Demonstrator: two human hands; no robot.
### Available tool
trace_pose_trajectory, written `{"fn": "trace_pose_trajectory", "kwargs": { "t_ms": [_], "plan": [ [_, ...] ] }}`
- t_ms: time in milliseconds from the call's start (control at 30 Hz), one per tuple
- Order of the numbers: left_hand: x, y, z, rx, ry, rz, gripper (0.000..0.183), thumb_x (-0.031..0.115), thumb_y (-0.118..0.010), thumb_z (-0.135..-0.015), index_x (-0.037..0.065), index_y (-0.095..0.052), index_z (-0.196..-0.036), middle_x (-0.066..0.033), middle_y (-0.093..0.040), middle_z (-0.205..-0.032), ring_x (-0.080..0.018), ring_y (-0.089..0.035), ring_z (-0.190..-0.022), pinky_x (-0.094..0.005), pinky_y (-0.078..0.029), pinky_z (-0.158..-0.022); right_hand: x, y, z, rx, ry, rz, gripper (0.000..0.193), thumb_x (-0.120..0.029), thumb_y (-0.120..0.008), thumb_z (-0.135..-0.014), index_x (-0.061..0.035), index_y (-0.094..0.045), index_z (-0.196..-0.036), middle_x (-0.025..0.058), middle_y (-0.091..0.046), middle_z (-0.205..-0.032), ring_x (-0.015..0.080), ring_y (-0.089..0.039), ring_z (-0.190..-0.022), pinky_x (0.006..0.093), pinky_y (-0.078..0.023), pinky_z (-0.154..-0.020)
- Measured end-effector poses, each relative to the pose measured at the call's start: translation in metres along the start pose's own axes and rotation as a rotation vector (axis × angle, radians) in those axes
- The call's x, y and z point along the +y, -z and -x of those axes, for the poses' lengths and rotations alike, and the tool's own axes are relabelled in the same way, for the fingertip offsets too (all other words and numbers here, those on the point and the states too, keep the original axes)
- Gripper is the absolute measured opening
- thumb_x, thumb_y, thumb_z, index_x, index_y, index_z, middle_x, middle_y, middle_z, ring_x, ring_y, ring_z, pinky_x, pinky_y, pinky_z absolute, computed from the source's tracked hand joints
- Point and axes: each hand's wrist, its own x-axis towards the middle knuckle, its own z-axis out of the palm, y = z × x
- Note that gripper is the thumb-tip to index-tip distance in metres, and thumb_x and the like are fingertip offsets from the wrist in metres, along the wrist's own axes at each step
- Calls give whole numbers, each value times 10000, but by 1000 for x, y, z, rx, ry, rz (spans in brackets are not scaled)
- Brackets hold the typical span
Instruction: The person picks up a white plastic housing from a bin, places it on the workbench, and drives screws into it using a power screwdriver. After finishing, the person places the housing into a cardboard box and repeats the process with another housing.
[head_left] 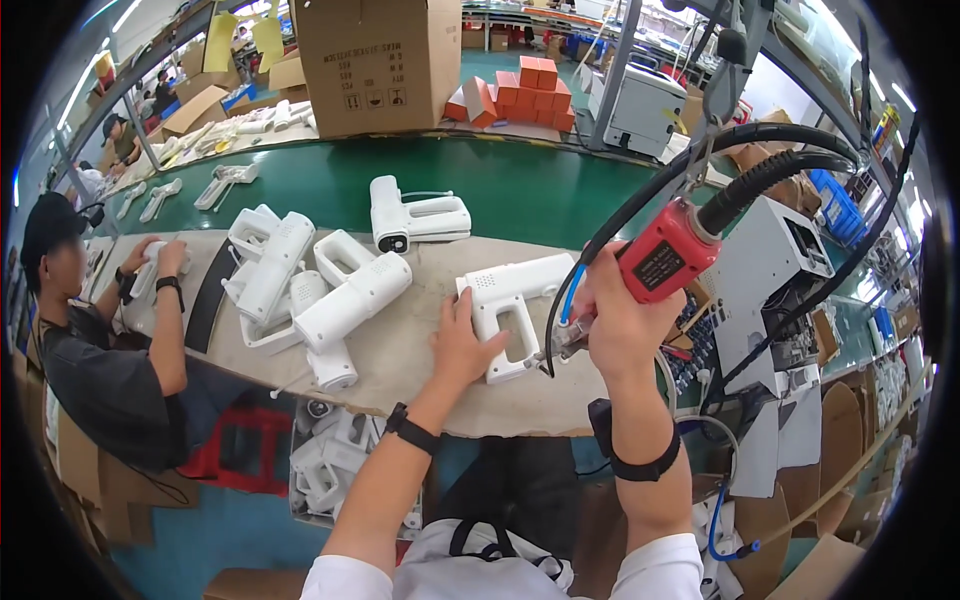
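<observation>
My right hand [632, 318] is wrapped around a red powered screwdriver [668, 250] that hangs from a hook with thick black cables. Its metal nose [566, 342], with a blue tube beside it, points down at the handle end of a white gun-shaped housing [520, 280]. That housing lies on its side on the bench mat. My left hand [463, 345] grips its handle, thumb across the bar and fingers along the near edge. Left of it lie several similar housings, among them one nearby [355, 300] and one farther back [415, 213]. Whether the tip touches is hard to see.
A co-worker [100, 340] sits at the left, holding a white part. Beyond the mat [400, 370] runs a green belt [500, 165] with loose white pieces. A large carton [378, 70] and orange boxes [530, 95] stand behind. Below the bench is a bin of white parts [335, 460].
</observation>
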Motion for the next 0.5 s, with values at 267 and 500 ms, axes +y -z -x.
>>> {"fn": "trace_pose_trajectory", "kwargs": {
  "t_ms": [267,500],
  "plan": [
    [7,3,3,21,-40,-82,899,430,-733,-692,99,-322,-1421,-209,-303,-1428,-357,-378,-1285,-546,-310,-991,56,-5,9,-24,-55,67,98,-76,-639,-836,-12,-569,-815,15,-537,-550,86,-504,-435,228,-377,-409],
    [5,3,5,12,-6,-35,906,423,-734,-682,98,-322,-1421,-207,-310,-1420,-357,-366,-1290,-549,-308,-989,-16,-11,4,-42,-45,-9,81,-69,-631,-866,-1,-592,-849,17,-539,-553,80,-497,-430,216,-358,-396]
  ]
}}
